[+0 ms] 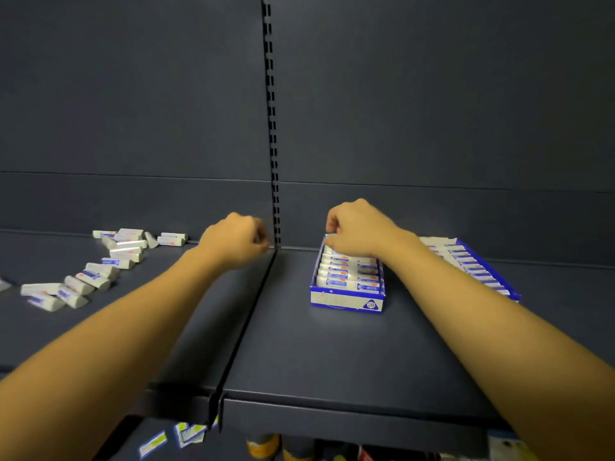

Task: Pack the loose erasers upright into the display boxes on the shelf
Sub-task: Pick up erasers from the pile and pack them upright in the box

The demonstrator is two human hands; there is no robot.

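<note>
A blue and white display box [346, 299] stands on the right shelf panel, filled with rows of white erasers in sleeves. My right hand [357, 229] is over the back of this box, its fingers pinching an eraser [329, 240] at the rear row. My left hand [238, 239] hovers above the shelf near the seam, blurred, fingers curled, with nothing seen in it. Several loose erasers [96, 271] lie scattered on the left shelf panel. A second blue box [472, 264] with erasers sits behind my right forearm.
A slotted upright [271, 128] divides the dark back wall. The shelf front edge [332, 414] runs along the bottom, with price labels [188, 434] and goods on a lower level beneath it.
</note>
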